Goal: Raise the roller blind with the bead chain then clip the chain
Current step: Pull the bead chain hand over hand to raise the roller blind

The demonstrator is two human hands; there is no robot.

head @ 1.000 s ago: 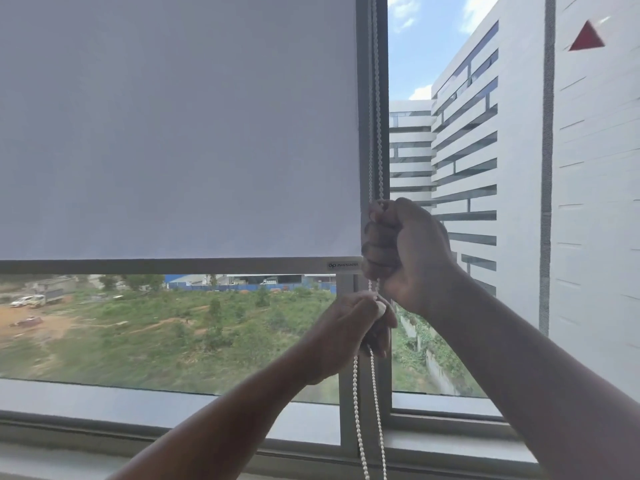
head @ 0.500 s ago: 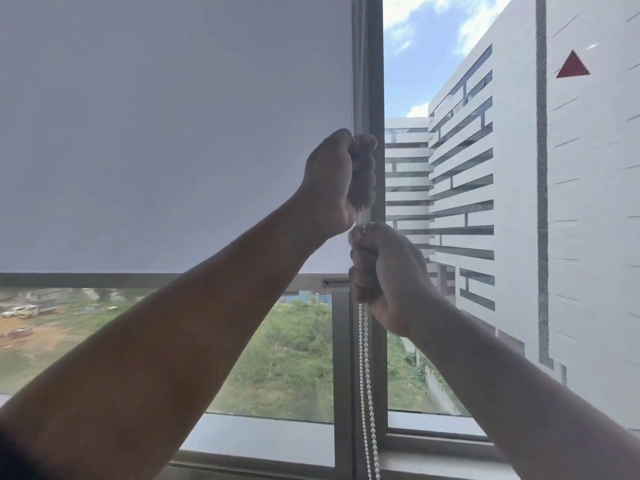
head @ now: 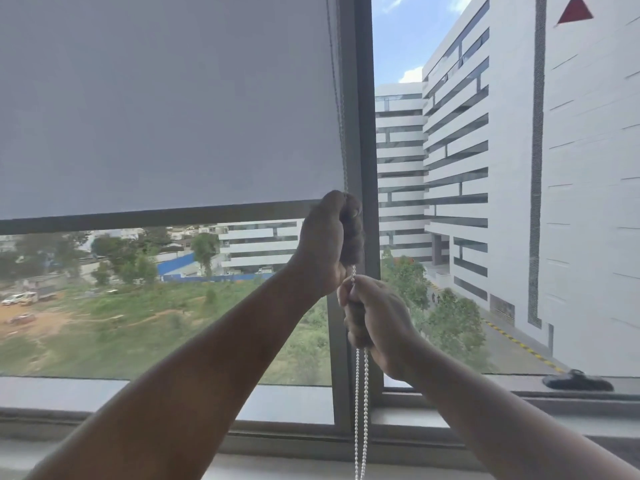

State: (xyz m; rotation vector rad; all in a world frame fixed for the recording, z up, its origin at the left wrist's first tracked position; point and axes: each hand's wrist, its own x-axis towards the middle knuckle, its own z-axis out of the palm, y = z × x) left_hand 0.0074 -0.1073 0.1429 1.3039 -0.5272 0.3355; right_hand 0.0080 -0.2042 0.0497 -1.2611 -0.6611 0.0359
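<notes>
Left hand (head: pixel 329 244) lower now, fisted on bead chain (head: pixel 360 403), right hand (head: pixel 372 317) gripping just beneath

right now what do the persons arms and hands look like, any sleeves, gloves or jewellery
Both forearms are bare as far as the frame shows: no sleeve edge or cuff is in view. The left hand and the right hand wear no gloves. No watch, bracelet or ring is visible on either, though the curled fingers hide parts of them.

Big dark grey metal window frame (head: pixel 363 133), bright daylight, white striped office block (head: pixel 485 150) outside on the right, scrubby green field (head: pixel 104 323) lower left.
</notes>
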